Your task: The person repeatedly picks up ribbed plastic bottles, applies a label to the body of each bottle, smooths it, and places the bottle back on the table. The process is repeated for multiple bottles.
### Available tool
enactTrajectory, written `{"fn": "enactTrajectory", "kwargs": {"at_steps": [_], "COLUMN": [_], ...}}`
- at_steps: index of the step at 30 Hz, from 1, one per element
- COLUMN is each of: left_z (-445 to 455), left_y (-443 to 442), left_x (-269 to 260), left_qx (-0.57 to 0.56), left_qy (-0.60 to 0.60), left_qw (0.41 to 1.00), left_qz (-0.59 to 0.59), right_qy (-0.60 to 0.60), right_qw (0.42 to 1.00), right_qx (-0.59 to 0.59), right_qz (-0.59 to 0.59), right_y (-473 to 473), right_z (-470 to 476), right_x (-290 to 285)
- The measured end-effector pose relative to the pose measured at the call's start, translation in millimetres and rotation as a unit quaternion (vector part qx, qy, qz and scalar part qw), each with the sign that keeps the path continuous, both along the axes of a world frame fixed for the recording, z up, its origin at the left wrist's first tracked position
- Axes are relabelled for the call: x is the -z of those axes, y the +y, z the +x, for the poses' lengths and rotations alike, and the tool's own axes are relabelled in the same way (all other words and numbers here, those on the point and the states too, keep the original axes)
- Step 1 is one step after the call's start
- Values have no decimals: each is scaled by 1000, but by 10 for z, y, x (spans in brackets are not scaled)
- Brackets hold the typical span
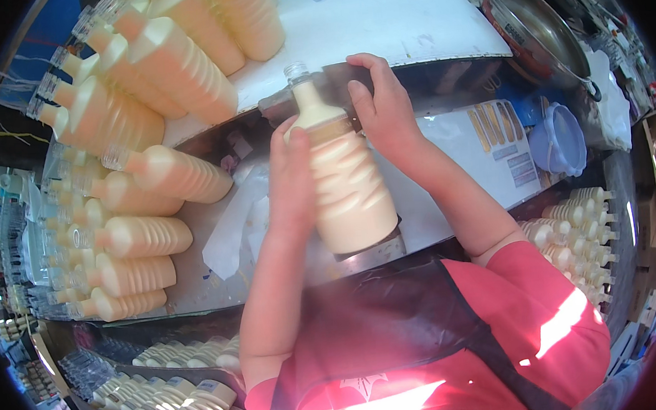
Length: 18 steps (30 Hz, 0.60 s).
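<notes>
A cream-coloured glass bottle (353, 197) with ribbed sides, a clear threaded neck and a gold band round its shoulder stands or leans in front of me. My left hand (294, 179) grips its left side, thumb near the shoulder. Raised at the upper right of the bottle is my right hand (384, 105), fingers apart and curled, with nothing seen between thumb and forefinger; whether its palm edge touches the bottle is unclear. Strips of gold labels (495, 125) and small grey labels (521, 166) lie on a white sheet to the right.
Several similar bottles (140, 237) line the table's left side, and more (178, 60) stand on the white raised shelf (383, 21). Labels lie along its far edge. At the right are a metal pan (533, 21), a light-blue bucket (558, 139) and stacked bottles (578, 231). Filled crates sit lower left.
</notes>
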<state>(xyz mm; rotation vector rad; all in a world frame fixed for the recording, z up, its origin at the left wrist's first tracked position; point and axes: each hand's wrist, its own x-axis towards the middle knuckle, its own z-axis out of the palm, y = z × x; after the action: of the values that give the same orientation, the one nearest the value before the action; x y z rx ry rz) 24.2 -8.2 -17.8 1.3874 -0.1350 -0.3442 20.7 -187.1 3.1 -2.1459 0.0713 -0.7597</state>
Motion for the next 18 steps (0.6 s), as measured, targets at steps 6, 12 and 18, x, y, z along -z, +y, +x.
{"fn": "enactTrajectory", "kwargs": {"at_steps": [6, 12, 18], "left_z": [1, -13, -18], "left_y": [-7, 1, 76], "left_x": [-4, -26, 112], "left_qx": [9, 11, -9], "left_qy": [24, 41, 42], "left_qw": [996, 990, 983], "left_qz": [-82, -133, -178], "right_qy": [-36, -137, -217], "right_qw": [999, 989, 938], "right_qx": [12, -13, -95], "right_qz": [36, -55, -253], "right_y": [-65, -14, 521], "right_z": [25, -279, -502], "right_x": [227, -70, -234]}}
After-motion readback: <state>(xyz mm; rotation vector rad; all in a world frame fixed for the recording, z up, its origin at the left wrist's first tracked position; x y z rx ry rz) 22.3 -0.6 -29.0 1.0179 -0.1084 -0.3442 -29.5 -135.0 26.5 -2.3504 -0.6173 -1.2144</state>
